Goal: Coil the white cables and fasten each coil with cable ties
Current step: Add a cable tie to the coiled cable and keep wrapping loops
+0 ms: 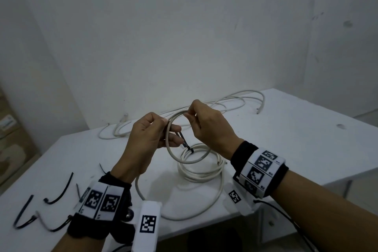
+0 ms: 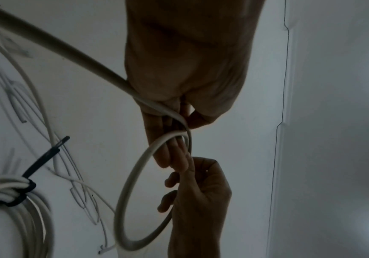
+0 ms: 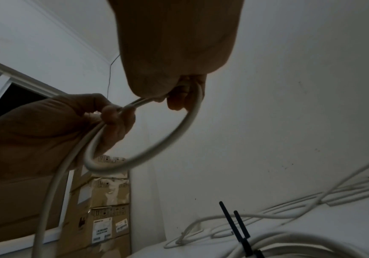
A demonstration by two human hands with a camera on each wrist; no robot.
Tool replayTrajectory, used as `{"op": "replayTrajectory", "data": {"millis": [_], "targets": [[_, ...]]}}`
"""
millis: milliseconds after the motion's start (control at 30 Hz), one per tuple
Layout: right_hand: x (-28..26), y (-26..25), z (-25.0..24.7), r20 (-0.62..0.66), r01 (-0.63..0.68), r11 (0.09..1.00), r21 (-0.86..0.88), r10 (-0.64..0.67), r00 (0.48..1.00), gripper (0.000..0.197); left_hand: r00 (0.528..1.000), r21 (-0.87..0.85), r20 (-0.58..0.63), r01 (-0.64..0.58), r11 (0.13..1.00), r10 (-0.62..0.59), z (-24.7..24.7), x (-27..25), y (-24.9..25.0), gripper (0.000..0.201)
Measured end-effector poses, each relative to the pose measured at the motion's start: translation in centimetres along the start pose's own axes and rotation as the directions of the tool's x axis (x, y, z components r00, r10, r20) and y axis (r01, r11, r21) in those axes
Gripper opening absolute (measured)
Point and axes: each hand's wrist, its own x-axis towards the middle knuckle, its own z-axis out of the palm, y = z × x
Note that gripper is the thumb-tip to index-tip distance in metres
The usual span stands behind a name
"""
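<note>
A white cable loop [image 1: 170, 149] hangs in the air between both hands above the white table [image 1: 286, 139]. My left hand [image 1: 151, 131] grips the loop's left side [image 2: 135, 174], thumb and fingers curled round it. My right hand [image 1: 201, 122] pinches the top of the loop [image 3: 188, 125]. The cable's loose tail [image 1: 204, 208] trails down onto the table. Below the hands lies a finished white coil [image 1: 201, 170], bound by a black cable tie [image 1: 185, 143] whose tails stick up.
Loose white cables [image 1: 225, 102] sprawl along the table's far edge. Several black cable ties [image 1: 59, 194] lie at the front left. Cardboard boxes [image 3: 104, 209] are stacked beside the table on the left. A wall stands close behind.
</note>
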Motion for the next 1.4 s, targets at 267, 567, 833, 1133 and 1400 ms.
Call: {"op": "replayTrajectory", "data": {"millis": [267,567,833,1133,1400], "targets": [[0.8,-0.9,-1.0,0.261,-0.471,0.648,0.598,0.399,0.879,0.026,0.992,-0.076,-0.129,-0.016,0.997,0.006,0.1,0.1,-0.8,0.01],[-0.5,-1.3,-1.9,0.223,-0.656,0.683,0.32,0.618,0.753,0.03,0.954,-0.22,-0.297,-0.101,0.97,0.032,-0.8,1.5,-0.2,0.017],[-8.6,-9.1,-0.7,0.881,-0.98,-0.063,0.188,0.453,0.14,0.047,0.928,-0.398,-0.373,-0.137,0.907,-0.024,-0.6,1.3,0.1,0.02],[-8.9,-11.8,1.3,0.874,-0.432,-0.791,0.432,0.485,-0.015,0.024,0.941,-0.547,-0.32,-0.086,0.833,-0.112,-0.9,-0.7,0.9,0.024],[-9.3,-14.5,2.6,0.967,-0.514,-0.82,0.251,0.235,0.097,0.051,0.944,-0.573,-0.309,-0.087,0.815,-0.116,0.3,-2.3,1.7,0.021]]}}
